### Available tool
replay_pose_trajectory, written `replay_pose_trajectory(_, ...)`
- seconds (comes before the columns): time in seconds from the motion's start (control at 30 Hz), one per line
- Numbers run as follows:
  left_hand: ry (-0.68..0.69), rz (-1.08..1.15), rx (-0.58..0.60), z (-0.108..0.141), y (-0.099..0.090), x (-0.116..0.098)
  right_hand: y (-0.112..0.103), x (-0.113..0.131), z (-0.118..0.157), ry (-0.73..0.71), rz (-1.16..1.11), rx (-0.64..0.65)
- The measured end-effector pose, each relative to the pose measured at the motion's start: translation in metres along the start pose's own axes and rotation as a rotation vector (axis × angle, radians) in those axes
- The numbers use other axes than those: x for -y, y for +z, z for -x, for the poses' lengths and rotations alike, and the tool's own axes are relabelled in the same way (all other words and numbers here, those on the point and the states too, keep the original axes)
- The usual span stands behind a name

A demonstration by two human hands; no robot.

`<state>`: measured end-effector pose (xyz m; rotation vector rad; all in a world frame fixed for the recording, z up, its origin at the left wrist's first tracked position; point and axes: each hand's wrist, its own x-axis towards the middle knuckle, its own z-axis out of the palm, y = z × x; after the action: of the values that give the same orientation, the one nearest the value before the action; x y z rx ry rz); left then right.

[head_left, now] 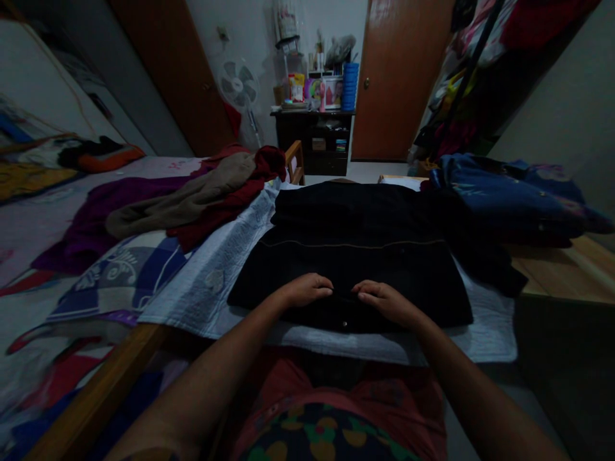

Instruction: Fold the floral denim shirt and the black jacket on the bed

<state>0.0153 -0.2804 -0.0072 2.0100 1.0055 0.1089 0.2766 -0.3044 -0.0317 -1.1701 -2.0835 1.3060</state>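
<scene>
A black garment (pixel 355 253) lies flat on a white quilted cloth (pixel 216 275) spread over a wooden board in front of me. My left hand (pixel 307 289) and my right hand (pixel 384 299) rest side by side on the garment's near edge, fingers curled and pinching the dark fabric at its middle. A small button shows on the hem just below them. The fingertips of both hands almost meet.
A heap of brown, red and purple clothes (pixel 192 198) lies on the bed at left. Blue fabric (pixel 509 198) is piled at right on the wooden surface (pixel 562 272). A fan (pixel 237 86), a dark cabinet (pixel 317 137) and a door (pixel 398 77) stand beyond.
</scene>
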Motion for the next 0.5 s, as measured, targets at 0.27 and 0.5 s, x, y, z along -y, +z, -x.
replay_pose_trajectory(0.27, 0.269, -0.232, -0.296, 0.023, 0.046, -0.013, 0.001, -0.004, 0.005, -0.076, -0.024, 0.108)
replay_pose_trajectory(0.5, 0.263, -0.106, -0.239, 0.04, 0.061, -0.012, 0.003, -0.003, -0.005, -0.013, 0.046, -0.185)
